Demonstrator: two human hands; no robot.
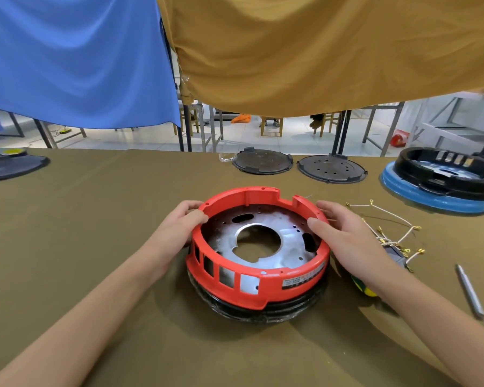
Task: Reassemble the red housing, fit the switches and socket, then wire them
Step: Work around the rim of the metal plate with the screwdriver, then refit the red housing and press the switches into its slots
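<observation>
In the middle of the olive-draped surface [95, 219] the red housing [252, 286] is seen seated on a black ring [263, 312], with a perforated metal plate [288, 247] lying inside it. The housing is held from both sides: the left hand [183, 219] is wrapped on the left rim, its fingers [200, 216] curled over the edge, and the right hand [344, 233] is set against the right rim, thumb inside the wall and the other fingers outside, so the wall is pinched.

The step in hand is judged to be the seating of the red shell on its base. It is best done with even downward pressure from both sides at once, so that the shell is not tilted; the notches at the far rim should be lined up with the base before any force is applied. The lower seam should be checked all round, since at the near edge the black ring appears to protrude unevenly.

Just right of the housing a bundle of white wires [386, 219] with brass terminals is laid ready, and a grey metal tool [470, 291] lies further right, near the surface's edge. Switches and socket cannot be made out with certainty
</observation>
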